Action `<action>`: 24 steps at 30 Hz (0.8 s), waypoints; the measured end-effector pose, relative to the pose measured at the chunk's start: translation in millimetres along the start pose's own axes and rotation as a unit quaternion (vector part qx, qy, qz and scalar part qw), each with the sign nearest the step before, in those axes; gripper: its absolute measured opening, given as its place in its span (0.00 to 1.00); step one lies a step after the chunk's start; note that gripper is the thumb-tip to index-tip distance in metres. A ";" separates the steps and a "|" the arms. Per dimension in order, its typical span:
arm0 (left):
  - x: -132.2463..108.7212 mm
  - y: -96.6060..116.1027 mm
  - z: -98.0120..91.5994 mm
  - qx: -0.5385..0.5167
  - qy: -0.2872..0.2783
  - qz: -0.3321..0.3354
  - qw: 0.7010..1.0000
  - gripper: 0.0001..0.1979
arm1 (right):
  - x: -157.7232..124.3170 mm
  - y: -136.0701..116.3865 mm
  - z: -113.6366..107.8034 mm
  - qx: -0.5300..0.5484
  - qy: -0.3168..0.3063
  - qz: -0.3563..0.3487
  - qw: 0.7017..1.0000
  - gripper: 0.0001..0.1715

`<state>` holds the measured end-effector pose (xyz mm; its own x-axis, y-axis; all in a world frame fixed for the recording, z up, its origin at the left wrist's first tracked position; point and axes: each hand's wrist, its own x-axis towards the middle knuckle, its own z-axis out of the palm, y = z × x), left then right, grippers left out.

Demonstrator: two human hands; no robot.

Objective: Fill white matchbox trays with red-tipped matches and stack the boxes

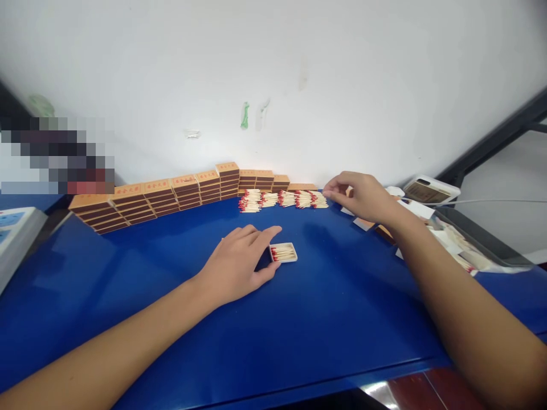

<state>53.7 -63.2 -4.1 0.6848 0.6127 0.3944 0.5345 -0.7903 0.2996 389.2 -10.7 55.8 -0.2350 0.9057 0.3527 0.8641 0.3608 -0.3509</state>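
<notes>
My left hand (239, 259) rests on the blue table with its thumb and index finger spread apart. The thumb tip touches the near left corner of a white matchbox tray (284, 252), while the index finger hovers past its far edge. Red-headed matches lie lengthwise in the tray. What is under the left palm is hidden. Near the wall, my right hand (361, 193) has thumb and fingers drawn together in a pinch at the right end of a row of loose match piles (294, 199). Whatever sits between those fingertips is too small to make out.
Stacked orange matchboxes (179, 193) line the wall from the left to the centre. On the right, a phone-like white object (431, 189), a white cable (491, 201), paper pieces and a dark tray (482, 239) crowd the table. A pale box (19, 239) stands at the left edge.
</notes>
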 end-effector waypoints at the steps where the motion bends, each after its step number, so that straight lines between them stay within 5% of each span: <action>1: -0.5 0.1 0.0 -0.005 -0.007 -0.004 1.000 0.29 | 0.3 11.8 -0.1 0.004 -0.018 0.010 1.000 0.19; 13: -1.2 0.5 -0.3 -0.016 -0.018 -0.009 1.000 0.29 | 3.3 51.7 17.6 -0.057 -0.100 0.030 0.993 0.13; 24: -0.2 1.6 -1.1 -0.011 -0.017 -0.011 1.000 0.28 | 2.8 48.9 16.9 -0.064 -0.114 0.020 0.991 0.12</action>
<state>53.9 -64.6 -2.7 0.6902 0.6292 0.3574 0.5390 -0.7766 0.3263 423.3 13.2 25.1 -0.2818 0.9506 0.1301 0.9208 0.3060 -0.2419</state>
